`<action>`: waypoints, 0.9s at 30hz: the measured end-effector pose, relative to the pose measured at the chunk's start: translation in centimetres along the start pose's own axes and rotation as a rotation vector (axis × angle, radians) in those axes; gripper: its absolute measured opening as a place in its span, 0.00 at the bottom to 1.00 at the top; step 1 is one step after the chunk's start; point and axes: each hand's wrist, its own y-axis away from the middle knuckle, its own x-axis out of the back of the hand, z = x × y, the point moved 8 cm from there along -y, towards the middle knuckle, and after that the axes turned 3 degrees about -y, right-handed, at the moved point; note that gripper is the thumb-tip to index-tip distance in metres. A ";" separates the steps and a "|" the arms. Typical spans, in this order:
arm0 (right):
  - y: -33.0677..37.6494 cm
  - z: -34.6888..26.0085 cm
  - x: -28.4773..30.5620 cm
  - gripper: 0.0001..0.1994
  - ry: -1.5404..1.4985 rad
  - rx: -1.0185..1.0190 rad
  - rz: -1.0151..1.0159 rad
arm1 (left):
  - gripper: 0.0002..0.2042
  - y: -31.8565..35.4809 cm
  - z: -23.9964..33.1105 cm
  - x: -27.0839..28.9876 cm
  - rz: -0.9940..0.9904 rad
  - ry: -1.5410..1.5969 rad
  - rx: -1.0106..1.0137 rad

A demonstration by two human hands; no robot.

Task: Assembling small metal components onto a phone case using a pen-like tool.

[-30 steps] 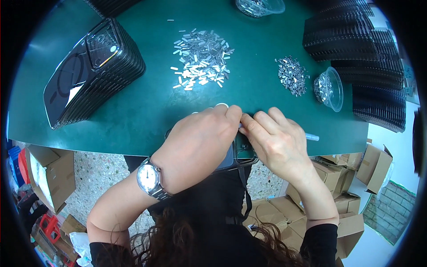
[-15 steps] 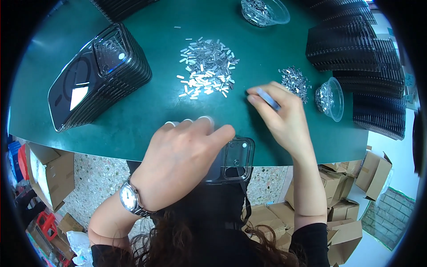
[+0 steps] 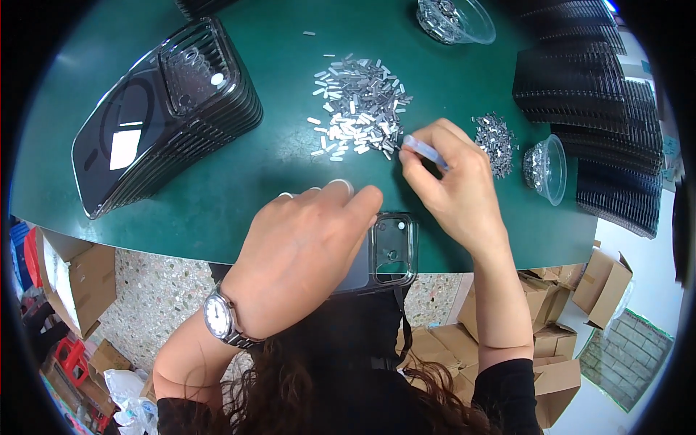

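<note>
Phone case [image 3: 358,274] — under left hand [image 3: 301,243]; pale stick [image 3: 426,151] — pinched in right hand [image 3: 458,177].

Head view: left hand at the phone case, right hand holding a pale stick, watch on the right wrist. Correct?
One slip: the head view shows the watch on the left wrist. The rest stands: left hand at the phone case, right hand holding the pale stick.

Table [image 3: 449,72] is plain green, phone case [image 3: 357,274] grey and dark-rimmed, pen-like tool [image 3: 426,151] pale blue. Small strips [image 3: 368,98] show silver-grey. Stacked cases [image 3: 104,170] are black, the uppermost ring-patterned; floor [image 3: 145,290] pale, speckled.
</note>
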 end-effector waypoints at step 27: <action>4.5 -5.0 -1.4 0.13 0.040 0.554 -0.067 | 0.02 -0.3 -1.0 0.2 -0.060 0.194 0.050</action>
